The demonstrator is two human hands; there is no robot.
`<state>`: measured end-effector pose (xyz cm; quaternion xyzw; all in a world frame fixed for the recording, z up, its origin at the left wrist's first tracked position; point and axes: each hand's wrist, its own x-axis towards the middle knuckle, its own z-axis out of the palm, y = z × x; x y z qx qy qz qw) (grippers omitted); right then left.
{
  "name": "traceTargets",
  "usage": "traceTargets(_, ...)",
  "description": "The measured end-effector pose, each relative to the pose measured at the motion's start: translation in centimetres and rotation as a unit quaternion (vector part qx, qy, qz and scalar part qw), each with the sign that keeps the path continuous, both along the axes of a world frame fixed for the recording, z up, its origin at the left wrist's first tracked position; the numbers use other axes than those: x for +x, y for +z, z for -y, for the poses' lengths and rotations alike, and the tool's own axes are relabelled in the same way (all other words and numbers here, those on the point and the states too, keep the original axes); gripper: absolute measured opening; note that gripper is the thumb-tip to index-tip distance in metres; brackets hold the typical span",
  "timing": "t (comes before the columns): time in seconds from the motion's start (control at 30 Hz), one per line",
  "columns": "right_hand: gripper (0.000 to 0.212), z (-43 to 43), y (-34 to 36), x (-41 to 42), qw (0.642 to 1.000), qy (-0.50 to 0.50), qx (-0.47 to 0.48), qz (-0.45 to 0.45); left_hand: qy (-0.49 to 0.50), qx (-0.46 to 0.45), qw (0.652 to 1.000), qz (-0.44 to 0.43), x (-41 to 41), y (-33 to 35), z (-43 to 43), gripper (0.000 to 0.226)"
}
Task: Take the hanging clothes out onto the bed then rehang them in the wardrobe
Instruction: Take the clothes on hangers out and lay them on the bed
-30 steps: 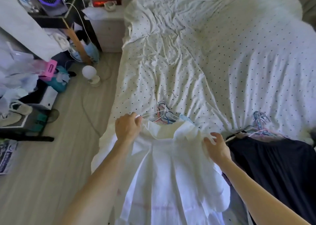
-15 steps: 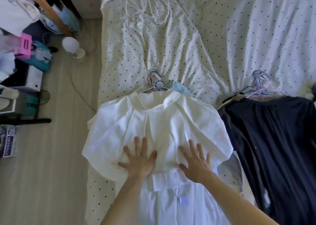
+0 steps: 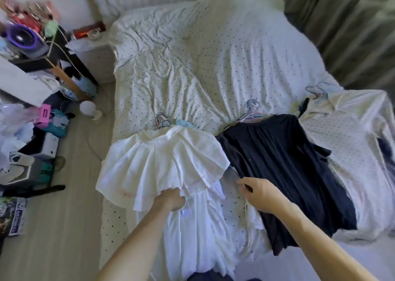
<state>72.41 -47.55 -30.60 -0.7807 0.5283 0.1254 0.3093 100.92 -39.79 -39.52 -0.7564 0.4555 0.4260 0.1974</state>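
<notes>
Head view: polka-dot bed (image 3: 192, 66) (rumpled), wood floor (image 3: 64, 227); left hand (image 3: 171, 199) grips white dress (image 3: 162, 165), right hand (image 3: 263, 193) pinches black garment (image 3: 288, 163).

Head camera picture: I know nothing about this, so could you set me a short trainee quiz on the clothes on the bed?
1. True or false: the black dress lies to the left of the white dress.
2. Which pattern does the bed sheet have? A stripes, B small dots, C flowers.
3. Fill in: the left hand holds the edge of the ___ dress.

Key: 1 false; 2 B; 3 white.
</notes>
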Motion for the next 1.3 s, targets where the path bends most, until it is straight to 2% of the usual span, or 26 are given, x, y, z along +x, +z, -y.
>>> traceTargets(0.1, 0.036, -3.5, 4.4, -9.2, 0.993, -0.062, -0.084, 0.052, -0.087, -0.065, 0.994, -0.003, -8.7, 4.5, 2.3, 0.054)
traceTargets(0.17, 0.036, -5.4, 6.4, -15.6, 0.983, -0.114, -0.138, 0.051, -0.136, -0.125, 0.983, -0.012, -15.1, 6.8, 4.3, 0.049)
traceTargets(0.3, 0.036, -9.1, 10.4, -27.4, 0.954, -0.220, -0.201, 0.034, -0.262, -0.212, 0.941, -0.045, -29.1, 11.4, 7.4, 0.053)
traceTargets(0.43, 0.036, -14.1, 13.4, -37.5, 0.910, -0.332, -0.246, -0.015, -0.394, -0.278, 0.870, -0.097, -43.2, 15.8, 8.5, 0.054)
traceTargets(0.57, 0.039, -19.5, 14.2, -46.2, 0.847, -0.468, -0.253, -0.024, -0.506, -0.349, 0.773, -0.157, -56.3, 20.0, 8.4, 0.050)
traceTargets(0.7, 0.037, -25.5, 13.9, -52.3, 0.766, -0.587, -0.263, -0.012, -0.586, -0.378, 0.686, -0.208, -67.5, 21.8, 6.9, 0.048)
traceTargets(0.9, 0.036, -34.3, 12.9, -57.1, 0.626, -0.742, -0.235, -0.058, -0.717, -0.328, 0.550, -0.275, -81.6, 22.8, 3.3, 0.049)
traceTargets(1.1, 0.037, -42.0, 13.6, -57.1, 0.472, -0.846, -0.220, -0.109, -0.784, -0.310, 0.419, -0.336, -92.7, 24.4, -2.1, 0.049)
traceTargets(1.3, 0.038, -48.7, 14.6, -53.1, 0.320, -0.911, -0.205, -0.159, -0.834, -0.270, 0.278, -0.394, -99.1, 25.9, -11.3, 0.050)
